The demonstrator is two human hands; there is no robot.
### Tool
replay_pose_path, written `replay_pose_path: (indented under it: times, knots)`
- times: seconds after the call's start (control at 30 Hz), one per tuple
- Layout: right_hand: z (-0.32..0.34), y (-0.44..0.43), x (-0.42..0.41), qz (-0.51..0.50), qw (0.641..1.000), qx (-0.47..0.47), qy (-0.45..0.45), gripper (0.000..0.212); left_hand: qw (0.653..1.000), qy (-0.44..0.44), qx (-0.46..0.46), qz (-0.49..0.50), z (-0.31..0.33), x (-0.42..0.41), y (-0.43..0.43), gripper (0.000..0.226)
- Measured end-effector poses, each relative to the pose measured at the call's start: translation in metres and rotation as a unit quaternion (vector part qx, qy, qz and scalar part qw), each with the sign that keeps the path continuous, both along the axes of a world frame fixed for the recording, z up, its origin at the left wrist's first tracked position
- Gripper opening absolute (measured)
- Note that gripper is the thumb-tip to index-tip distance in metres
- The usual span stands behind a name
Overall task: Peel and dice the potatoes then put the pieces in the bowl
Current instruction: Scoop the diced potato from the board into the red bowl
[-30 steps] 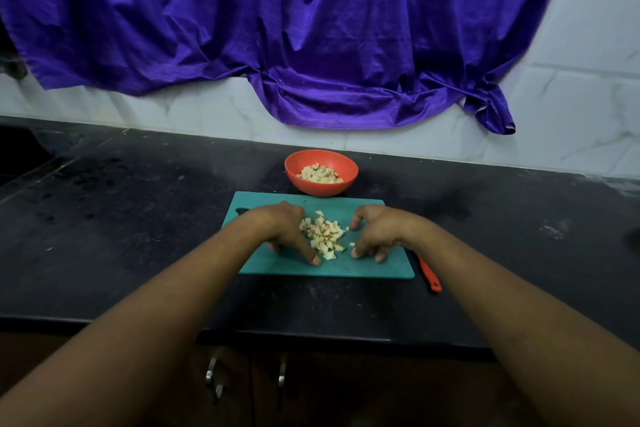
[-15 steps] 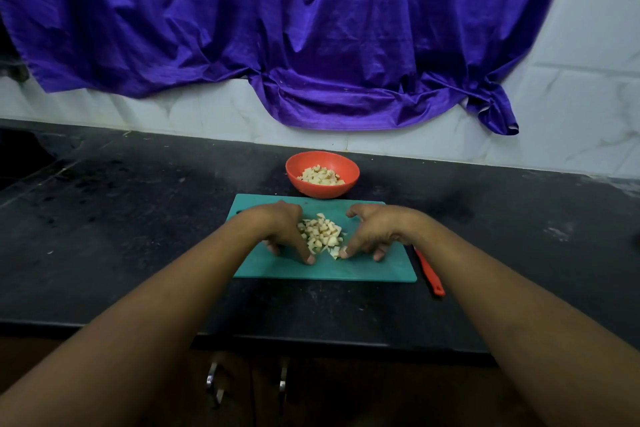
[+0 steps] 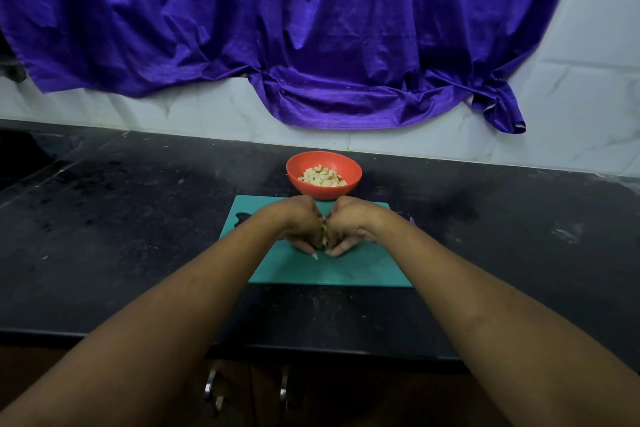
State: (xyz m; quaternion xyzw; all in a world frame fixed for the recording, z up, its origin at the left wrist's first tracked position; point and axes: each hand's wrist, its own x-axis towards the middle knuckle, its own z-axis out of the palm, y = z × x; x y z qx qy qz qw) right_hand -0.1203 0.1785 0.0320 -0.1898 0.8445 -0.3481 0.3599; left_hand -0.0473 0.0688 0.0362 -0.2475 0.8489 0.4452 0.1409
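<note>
On the teal cutting board (image 3: pixel 360 270), my left hand (image 3: pixel 299 224) and my right hand (image 3: pixel 349 225) are cupped together around a pile of diced potato pieces (image 3: pixel 324 231). Only a thin strip of the pieces shows between the palms. The fingers of both hands curl under and around the pile. One loose piece (image 3: pixel 315 256) lies on the board just in front of my left fingertips. Directly behind the board stands an orange bowl (image 3: pixel 301 178) holding more diced potato (image 3: pixel 322 178).
The board lies on a black stone counter (image 3: pixel 138 236) with a white tiled wall and a hanging purple cloth (image 3: pixel 277 28) behind. Cabinet handles (image 3: pixel 211 388) show below the counter's front edge. My right forearm hides the red-handled tool seen earlier.
My two hands have closed inward from either side of the pile until they meet, gathering the diced pieces between them. The pile, open to view before, is now almost fully covered.
</note>
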Motion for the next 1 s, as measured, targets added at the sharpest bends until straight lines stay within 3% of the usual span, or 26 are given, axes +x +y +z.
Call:
replay_pose_path:
  times: [0.07,0.17,0.27,0.4,0.7,1.0]
  knots:
    - [-0.003,0.003,-0.002,-0.051,0.995,-0.064,-0.06,0.048,0.999,0.01,0.048,0.014,0.0,-0.001,-0.001,0.031]
    - [-0.001,0.014,-0.001,-0.106,0.965,-0.16,-0.178,0.035,0.996,0.025,0.077,0.029,0.003,-0.004,-0.001,0.03]
    - [0.002,0.024,-0.002,-0.173,0.905,-0.253,-0.294,0.03,0.996,0.035,0.072,0.028,0.016,-0.006,-0.001,0.031]
    - [0.004,0.027,0.004,-0.247,0.822,-0.349,-0.376,0.037,0.997,0.055,0.053,0.01,0.038,-0.012,0.003,0.034]
    - [-0.007,0.015,0.016,-0.358,0.704,-0.448,-0.42,0.051,0.996,0.059,-0.022,-0.063,0.06,-0.014,0.025,0.033]
    - [-0.011,0.01,0.019,-0.391,0.647,-0.498,-0.425,0.053,0.991,0.101,-0.018,-0.082,0.068,-0.012,0.025,0.032]
